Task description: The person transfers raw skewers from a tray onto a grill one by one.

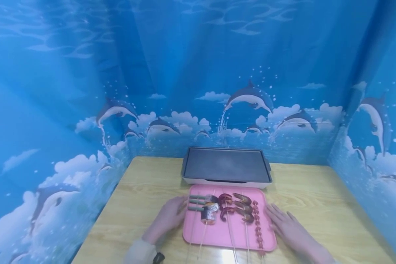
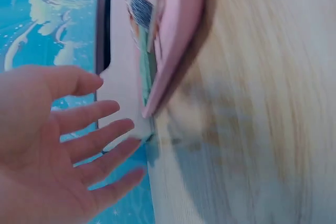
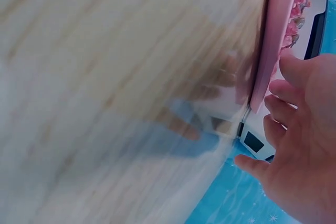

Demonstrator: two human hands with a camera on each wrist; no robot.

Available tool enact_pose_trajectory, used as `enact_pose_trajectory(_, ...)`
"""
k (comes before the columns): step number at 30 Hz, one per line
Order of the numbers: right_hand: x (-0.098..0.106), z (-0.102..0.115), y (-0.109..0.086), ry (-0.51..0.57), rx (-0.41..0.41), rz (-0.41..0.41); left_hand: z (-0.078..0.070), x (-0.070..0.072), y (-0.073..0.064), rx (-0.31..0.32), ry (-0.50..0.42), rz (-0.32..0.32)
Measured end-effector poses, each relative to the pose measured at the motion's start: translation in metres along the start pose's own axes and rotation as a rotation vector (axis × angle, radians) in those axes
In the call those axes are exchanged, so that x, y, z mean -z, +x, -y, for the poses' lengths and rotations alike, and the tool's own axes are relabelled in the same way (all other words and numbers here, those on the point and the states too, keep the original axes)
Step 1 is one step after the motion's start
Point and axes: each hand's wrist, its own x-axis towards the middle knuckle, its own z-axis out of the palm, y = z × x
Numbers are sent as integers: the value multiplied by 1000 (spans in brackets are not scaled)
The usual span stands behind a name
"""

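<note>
Pink tray (image 1: pixel 217 234) on the bench (image 1: pixel 145 183), lying between left hand (image 1: pixel 169 214) and right hand (image 1: pixel 288 225), long axis running from hand to hand.
Left hand is at the tray's left edge, fingers extended and spread, gripping nothing; the left wrist view shows a gap to the rim. Right hand is at the tray's right edge, fingers loosely extended, wrapped round nothing; it appears the nearer, contact not confirmed. Griddle (image 1: pixel 226 165) stands just beyond the tray's far edge. Loaded skewers (image 1: pixel 243 208) lie across the tray's long axis, several sticks projecting past its near edge. Judged: any two-handed hold turns on each short side facing a hand.
</note>
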Motion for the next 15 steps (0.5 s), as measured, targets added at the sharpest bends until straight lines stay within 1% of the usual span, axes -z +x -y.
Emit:
enact_pose_trajectory(3, 0, -3, 0, 4, -2, 2, -5, -1, -2, 70, -144, -6)
enact_pose_trajectory(6, 0, -4, 0, 1, 4, 3, -10, -3, -8, 126, -290, 29)
enact_pose_trajectory(7, 0, -4, 0, 5, 4, 6, -11, -4, -11, 130, -323, 45)
enact_pose_trajectory(9, -1, -5, 0, 1, 16, -2, -13, -8, -15, 135, -334, 78)
enact_pose_trajectory(12, -2, -5, 1, -14, 41, -24, -17, -13, -21, 131, -299, 120)
enact_pose_trajectory(15, -3, -6, 1, -39, 73, -44, -20, -18, -24, 136, -256, 132)
